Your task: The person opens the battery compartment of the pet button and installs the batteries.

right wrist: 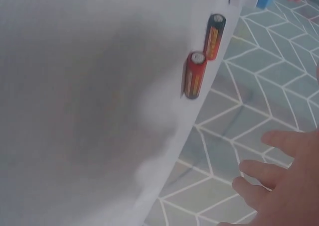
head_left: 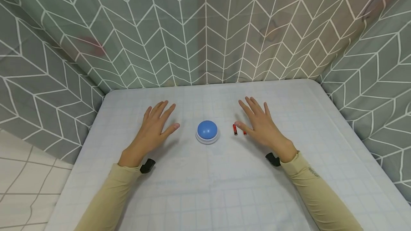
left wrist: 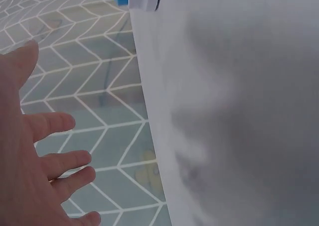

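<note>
A round blue-domed push light or button [head_left: 207,130] with a white base sits mid-table between both hands. My left hand [head_left: 153,128] is to its left, fingers spread, holding nothing. On the other side my right hand [head_left: 262,127] hovers with spread fingers and nothing in its grasp. Two red-and-black batteries lie by the right thumb: one battery [head_left: 235,129] in plain sight, the other battery [head_left: 244,132] partly hidden under the thumb in the head view. In the right wrist view both show whole, a nearer battery [right wrist: 195,75] and a farther battery [right wrist: 215,37].
A white cloth with a faint grid covers the table [head_left: 179,195]. Grey-green chevron curtains [head_left: 205,27] hang behind it and along both sides. Each wrist wears a small black camera, the left camera [head_left: 147,166] and the right camera [head_left: 273,159]. White floor tiles [head_left: 25,181] show at lower left.
</note>
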A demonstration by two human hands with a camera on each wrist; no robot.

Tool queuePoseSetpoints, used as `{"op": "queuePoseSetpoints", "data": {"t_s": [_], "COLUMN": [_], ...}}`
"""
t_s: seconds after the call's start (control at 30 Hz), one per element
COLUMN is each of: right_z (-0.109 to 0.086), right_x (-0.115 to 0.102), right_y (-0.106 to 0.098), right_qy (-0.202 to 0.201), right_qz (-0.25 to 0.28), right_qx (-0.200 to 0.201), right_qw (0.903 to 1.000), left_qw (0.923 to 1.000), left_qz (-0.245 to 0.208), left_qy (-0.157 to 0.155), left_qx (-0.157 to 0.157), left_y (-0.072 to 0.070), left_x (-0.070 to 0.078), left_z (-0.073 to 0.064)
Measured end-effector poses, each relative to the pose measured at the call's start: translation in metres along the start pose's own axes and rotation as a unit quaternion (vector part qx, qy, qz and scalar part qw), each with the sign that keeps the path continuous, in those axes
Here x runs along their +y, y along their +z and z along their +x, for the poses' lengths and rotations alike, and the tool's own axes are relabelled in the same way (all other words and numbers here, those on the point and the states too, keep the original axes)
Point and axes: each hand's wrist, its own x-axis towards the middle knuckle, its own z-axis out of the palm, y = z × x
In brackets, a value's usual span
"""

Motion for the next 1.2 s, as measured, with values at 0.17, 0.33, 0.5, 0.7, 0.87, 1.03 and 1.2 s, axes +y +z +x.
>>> {"op": "queuePoseSetpoints", "data": {"t_s": [0.17, 0.33, 0.5, 0.7, 0.87, 1.03, 1.2], "right_z": [0.002, 0.004, 0.008, 0.010, 0.014, 0.018, 0.017], "right_x": [-0.007, -0.015, -0.024, -0.032, -0.041, -0.051, -0.057], "right_y": [0.004, 0.008, 0.013, 0.018, 0.021, 0.024, 0.028], "right_qy": [-0.007, -0.005, -0.016, -0.021, -0.029, -0.044, -0.049], "right_qz": [0.006, 0.012, 0.013, 0.013, 0.014, 0.011, 0.006], "right_qx": [-0.004, -0.011, -0.015, -0.028, -0.030, -0.028, -0.042], "right_qw": [1.0000, 0.9998, 0.9997, 0.9993, 0.9990, 0.9986, 0.9979], "left_qw": [0.9999, 0.9994, 0.9991, 0.9984, 0.9975, 0.9970, 0.9962], "left_qz": [0.001, 0.001, 0.000, -0.007, -0.029, -0.033, -0.028], "left_qy": [0.015, 0.030, 0.038, 0.050, 0.056, 0.059, 0.070], "left_qx": [-0.004, -0.014, -0.018, -0.025, -0.031, -0.038, -0.043], "left_y": [0.004, 0.009, 0.012, 0.015, 0.019, 0.023, 0.028], "left_x": [0.008, 0.013, 0.017, 0.023, 0.026, 0.030, 0.036], "left_z": [0.000, 0.000, -0.001, -0.001, -0.001, -0.001, -0.003]}}
